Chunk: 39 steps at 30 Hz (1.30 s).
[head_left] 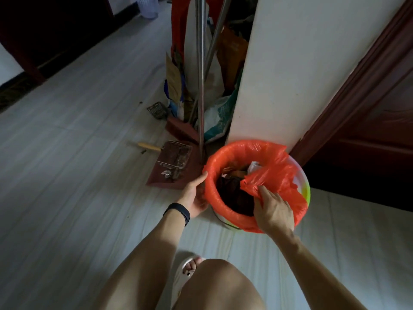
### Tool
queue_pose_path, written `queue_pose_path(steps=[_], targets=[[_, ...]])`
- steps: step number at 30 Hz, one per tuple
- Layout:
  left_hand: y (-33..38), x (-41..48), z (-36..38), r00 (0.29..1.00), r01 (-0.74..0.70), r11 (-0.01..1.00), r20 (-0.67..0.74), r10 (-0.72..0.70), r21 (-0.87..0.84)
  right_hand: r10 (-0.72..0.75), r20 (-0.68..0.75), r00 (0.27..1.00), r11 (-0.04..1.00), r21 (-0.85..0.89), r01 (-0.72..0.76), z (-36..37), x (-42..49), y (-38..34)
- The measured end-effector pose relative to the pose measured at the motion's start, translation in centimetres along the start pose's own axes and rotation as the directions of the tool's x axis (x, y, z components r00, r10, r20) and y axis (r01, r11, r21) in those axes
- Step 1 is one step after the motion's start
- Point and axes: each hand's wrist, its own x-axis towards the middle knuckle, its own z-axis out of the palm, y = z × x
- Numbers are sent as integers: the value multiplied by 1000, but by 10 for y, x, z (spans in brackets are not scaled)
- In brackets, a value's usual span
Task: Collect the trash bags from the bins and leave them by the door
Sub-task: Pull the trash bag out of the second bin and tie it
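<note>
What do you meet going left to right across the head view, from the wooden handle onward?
Wooden handle → left hand → right hand, pinching the orange trash bag → dark red door.

The bin (305,182) stood tight against the wall corner (279,74) and door frame (362,70), which closed off its far side. A metal pole (201,97) and a dustpan (174,166) crowded its left. A loose flap of the orange bag (274,175) covered part of the mouth. Bare floor (73,166) lay open in front and further left.
</note>
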Motion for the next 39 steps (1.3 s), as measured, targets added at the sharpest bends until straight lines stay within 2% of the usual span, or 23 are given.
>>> queue_pose_path(steps=[3, 5, 7, 9, 12, 13, 15, 18, 20, 21, 22, 23, 25, 28, 30, 31, 33, 35, 37, 39], targets=[[0, 3, -4, 994, 99, 995, -39, -100, -33, 2, -12, 1000, 1000, 4, -2, 2, -2, 1], [1, 2, -3, 981, 132, 988, -151, -120, 77, 9, -12, 1000, 1000, -2, -9, 2, -3, 3], [3, -1, 0, 975, 113, 972, -211, -69, 205, 9, -7, 1000, 1000, 0, -9, 1, -3, 3], [9, -1, 2, 969, 40, 977, -248, 13, 210, 14, -5, 1000, 1000, 0, -14, 2, -3, 5], [23, -3, 8, 931, -132, 984, -326, 164, 118, 29, 2, 1000, 1000, -10, -29, 3, -2, 4], [26, -3, 11, 917, -189, 970, -325, 230, 153, 37, 6, 999, 999, -11, -37, 3, -2, 5], [29, -5, 19, 851, -266, 889, -342, 399, 374, 55, 17, 998, 998, -7, -55, 4, -1, 6], [36, -19, 31, 674, -364, 678, -322, 665, 639, 72, 24, 997, 997, -9, -72, 5, -3, 5], [44, -24, 35, 642, -395, 563, -220, 734, 726, 75, 25, 997, 997, -9, -75, 6, -4, 5], [48, -25, 37, 650, -383, 522, -179, 739, 762, 78, 23, 997, 997, -3, -78, 5, -4, 5], [51, -22, 35, 682, -371, 534, -168, 712, 759, 75, 27, 997, 997, -2, -75, 5, -4, 5], [53, -20, 33, 726, -367, 587, -172, 666, 722, 74, 31, 997, 997, -2, -74, 5, -5, 6], [54, -19, 26, 834, -252, 690, -210, 511, 678, 74, 33, 997, 997, 0, -75, 4, -5, 7], [50, -13, 17, 856, -83, 560, -229, 464, 824, 76, 27, 997, 997, 5, -76, 3, -4, 7], [48, -14, 18, 885, -95, 503, -158, 438, 859, 72, 21, 997, 997, 6, -73, 3, -3, 8], [47, -16, 20, 876, -122, 463, -124, 467, 878, 81, 26, 996, 997, 13, -81, 3, -4, 9], [51, -18, 24, 813, -148, 412, -127, 569, 899, 86, 29, 996, 996, 20, -87, 3, -4, 7], [53, -24, 32, 720, -173, 395, -157, 676, 902, 109, 22, 994, 994, 24, -110, 3, -5, 6], [48, -35, 42, 640, -259, 374, -132, 757, 891, 138, 29, 990, 990, 32, -139, 3, -3, 4], [39, -44, 51, 593, -372, 337, -59, 803, 865, 165, 57, 985, 985, 33, -167, 2, -3, 0]])
